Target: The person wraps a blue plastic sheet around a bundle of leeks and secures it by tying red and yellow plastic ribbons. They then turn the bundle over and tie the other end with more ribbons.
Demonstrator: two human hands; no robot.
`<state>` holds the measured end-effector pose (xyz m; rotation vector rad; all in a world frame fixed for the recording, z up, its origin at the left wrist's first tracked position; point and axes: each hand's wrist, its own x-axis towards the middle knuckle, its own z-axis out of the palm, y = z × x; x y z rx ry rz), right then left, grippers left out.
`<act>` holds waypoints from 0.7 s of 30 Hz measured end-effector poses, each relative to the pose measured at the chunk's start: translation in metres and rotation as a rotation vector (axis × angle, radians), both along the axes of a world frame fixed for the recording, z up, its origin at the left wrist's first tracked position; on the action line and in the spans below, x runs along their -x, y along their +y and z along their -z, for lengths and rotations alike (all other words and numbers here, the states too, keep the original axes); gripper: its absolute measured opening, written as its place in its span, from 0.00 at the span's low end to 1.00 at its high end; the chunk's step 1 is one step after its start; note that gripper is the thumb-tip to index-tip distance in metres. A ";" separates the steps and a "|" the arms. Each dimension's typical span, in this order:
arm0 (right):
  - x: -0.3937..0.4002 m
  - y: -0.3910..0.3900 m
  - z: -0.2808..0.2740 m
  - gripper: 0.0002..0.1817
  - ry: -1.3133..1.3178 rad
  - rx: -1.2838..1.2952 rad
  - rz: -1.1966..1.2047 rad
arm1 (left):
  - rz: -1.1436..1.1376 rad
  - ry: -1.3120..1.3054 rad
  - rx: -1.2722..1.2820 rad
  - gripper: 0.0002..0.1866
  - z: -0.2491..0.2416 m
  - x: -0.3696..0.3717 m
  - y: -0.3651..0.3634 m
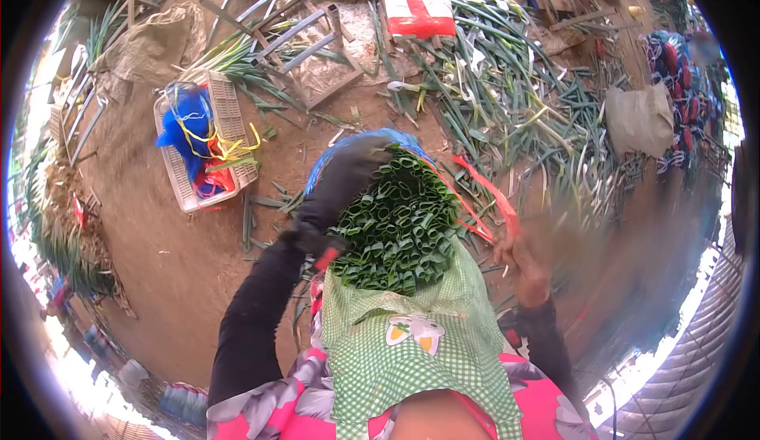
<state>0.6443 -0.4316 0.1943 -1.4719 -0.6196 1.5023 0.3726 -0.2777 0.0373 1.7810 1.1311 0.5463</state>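
A thick bundle of green onions is held against my lap, with its cut hollow leaf ends facing up at me. A blue wrap shows round its far edge. My left hand, in a dark glove, curls over the bundle's upper left side. My right hand is bare and blurred a little, pinching a red plastic strip to the right of the bundle. The strip runs from those fingers back to the bundle's right edge. A green checked apron covers my front just below the cut ends.
Loose green onions cover the ground ahead and to the right. A pale plastic crate with blue, yellow and red strips stands at left. Ahead are a metal frame and a red-and-white stool top. A sack lies at right.
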 end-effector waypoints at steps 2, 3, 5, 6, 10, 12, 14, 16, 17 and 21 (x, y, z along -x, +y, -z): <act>-0.003 0.006 -0.002 0.13 -0.047 -0.046 -0.058 | 0.250 -0.330 0.080 0.13 -0.030 -0.076 -0.021; -0.004 0.011 -0.004 0.13 -0.071 -0.080 -0.092 | 0.433 -0.407 0.150 0.14 -0.036 -0.103 -0.034; -0.007 0.019 -0.007 0.13 -0.117 -0.145 -0.165 | 0.716 -0.308 0.430 0.16 -0.044 -0.130 -0.038; -0.009 0.018 -0.001 0.12 -0.074 -0.176 -0.112 | 0.807 -0.119 0.638 0.17 -0.050 -0.138 -0.030; -0.011 0.008 0.009 0.12 0.081 -0.129 0.002 | 0.815 -0.298 0.710 0.17 -0.029 -0.131 -0.054; -0.008 0.009 0.003 0.12 0.099 -0.142 -0.056 | 0.597 -0.464 0.525 0.23 -0.048 -0.119 -0.068; -0.006 0.008 -0.018 0.12 0.084 -0.116 -0.135 | 0.484 -0.375 0.518 0.23 -0.082 -0.109 -0.084; -0.003 0.009 -0.056 0.09 0.064 -0.155 -0.250 | 0.425 -0.365 0.527 0.21 -0.128 -0.097 -0.083; 0.001 0.014 -0.085 0.08 -0.011 -0.221 -0.317 | 0.401 -0.372 0.579 0.21 -0.158 -0.093 -0.080; 0.022 0.033 -0.175 0.06 -0.268 -0.486 -0.564 | 0.287 -0.590 0.381 0.17 -0.200 -0.078 -0.095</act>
